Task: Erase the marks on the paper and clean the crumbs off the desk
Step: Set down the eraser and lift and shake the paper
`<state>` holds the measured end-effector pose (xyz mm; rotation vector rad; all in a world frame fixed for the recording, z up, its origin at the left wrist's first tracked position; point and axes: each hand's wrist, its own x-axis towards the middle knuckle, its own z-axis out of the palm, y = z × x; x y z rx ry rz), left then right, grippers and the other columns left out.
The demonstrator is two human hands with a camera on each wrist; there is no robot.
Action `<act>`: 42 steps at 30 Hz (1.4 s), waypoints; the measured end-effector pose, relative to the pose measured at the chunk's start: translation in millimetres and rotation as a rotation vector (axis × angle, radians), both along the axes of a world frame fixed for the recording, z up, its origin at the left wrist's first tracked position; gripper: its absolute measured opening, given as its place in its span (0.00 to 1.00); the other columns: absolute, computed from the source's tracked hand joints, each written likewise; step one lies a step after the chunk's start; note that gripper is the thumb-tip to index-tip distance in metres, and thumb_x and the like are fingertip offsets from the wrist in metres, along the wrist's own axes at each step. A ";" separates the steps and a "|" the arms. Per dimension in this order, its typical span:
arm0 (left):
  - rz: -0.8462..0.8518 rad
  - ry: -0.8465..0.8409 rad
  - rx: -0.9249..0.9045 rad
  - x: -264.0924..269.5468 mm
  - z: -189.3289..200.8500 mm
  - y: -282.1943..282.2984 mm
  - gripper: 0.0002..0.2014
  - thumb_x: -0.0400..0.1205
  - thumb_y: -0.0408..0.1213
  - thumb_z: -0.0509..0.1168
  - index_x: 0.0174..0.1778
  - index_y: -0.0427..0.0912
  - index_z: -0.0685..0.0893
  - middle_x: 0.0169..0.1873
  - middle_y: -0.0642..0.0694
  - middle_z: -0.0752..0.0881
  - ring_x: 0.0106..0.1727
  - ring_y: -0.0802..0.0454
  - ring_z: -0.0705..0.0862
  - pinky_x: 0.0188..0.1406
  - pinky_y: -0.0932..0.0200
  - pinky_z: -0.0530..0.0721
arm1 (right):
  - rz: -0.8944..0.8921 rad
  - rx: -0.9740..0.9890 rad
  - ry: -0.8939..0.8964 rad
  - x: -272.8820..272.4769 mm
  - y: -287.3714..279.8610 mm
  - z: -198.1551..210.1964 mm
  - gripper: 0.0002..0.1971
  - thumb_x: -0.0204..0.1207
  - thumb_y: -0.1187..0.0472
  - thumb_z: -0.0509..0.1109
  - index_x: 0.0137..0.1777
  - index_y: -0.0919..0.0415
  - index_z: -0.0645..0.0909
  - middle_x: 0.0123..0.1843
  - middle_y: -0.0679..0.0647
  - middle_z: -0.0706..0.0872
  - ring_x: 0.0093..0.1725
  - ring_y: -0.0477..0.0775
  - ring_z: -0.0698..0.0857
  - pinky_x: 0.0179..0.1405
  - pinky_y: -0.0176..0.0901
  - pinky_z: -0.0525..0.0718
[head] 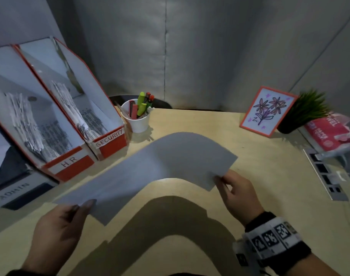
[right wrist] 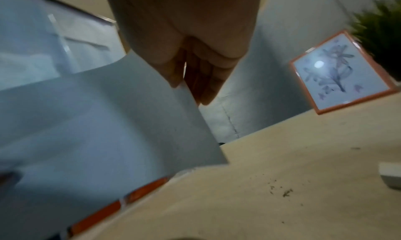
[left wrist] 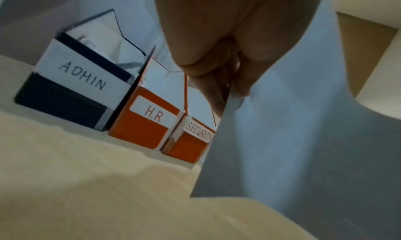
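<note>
Under arched paper [head: 160,166], desk [head: 259,156] hidden; crumbs [right wrist: 282,190] blurred.

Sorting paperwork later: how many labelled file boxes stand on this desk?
3, side by side at the left: ADMIN box outermost, H.R. box in the middle, SECURITY box beside the pen cup.

**Labels and print readable on the desk**

"SECURITY" is written in red on the white strip of the orange file box [head: 110,139] nearest the cup. "H.R." is written on the white strip of the orange file box [head: 70,163] beside it. "ADMIN" is handwritten on the white label of the dark file box [left wrist: 83,75] at the far left, where it reads like "ADHIN". On the red tissue pack [head: 329,134] at the right, "PAPER" and part of "TOWEL" are printed upside down. Printed lines on the sheets inside the boxes are too small to be read.
</note>
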<state>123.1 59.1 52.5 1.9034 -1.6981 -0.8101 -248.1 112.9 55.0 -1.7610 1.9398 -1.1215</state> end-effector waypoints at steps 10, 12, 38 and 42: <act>-0.028 0.025 -0.046 -42.4 -4.5 -13.9 0.05 0.81 0.35 0.68 0.49 0.44 0.88 0.40 0.46 0.89 0.41 0.46 0.83 0.36 0.53 0.75 | -0.042 0.156 0.073 -3.1 -3.3 -23.6 0.12 0.76 0.65 0.64 0.55 0.61 0.86 0.48 0.52 0.88 0.45 0.47 0.83 0.42 0.38 0.76; -0.025 0.106 -0.123 -57.0 9.3 -29.2 0.02 0.82 0.37 0.67 0.45 0.48 0.85 0.38 0.52 0.87 0.41 0.52 0.83 0.36 0.54 0.77 | -0.175 0.081 0.012 -20.6 -19.5 -10.7 0.09 0.78 0.66 0.66 0.51 0.62 0.87 0.45 0.50 0.87 0.43 0.46 0.81 0.41 0.36 0.74; -0.554 -0.501 0.211 -241.3 -57.0 -251.3 0.24 0.86 0.37 0.60 0.79 0.42 0.68 0.78 0.36 0.67 0.78 0.41 0.68 0.74 0.54 0.65 | -0.227 0.774 -0.141 -185.2 -163.3 -69.9 0.23 0.77 0.65 0.65 0.73 0.57 0.72 0.68 0.52 0.77 0.68 0.54 0.76 0.62 0.38 0.71; -0.588 -0.511 0.085 -218.9 -49.3 -241.4 0.27 0.84 0.42 0.63 0.80 0.48 0.67 0.81 0.38 0.63 0.81 0.44 0.63 0.76 0.51 0.67 | -0.277 0.816 0.063 -221.6 -126.2 -64.3 0.24 0.83 0.58 0.58 0.78 0.58 0.63 0.81 0.57 0.62 0.77 0.57 0.65 0.75 0.46 0.61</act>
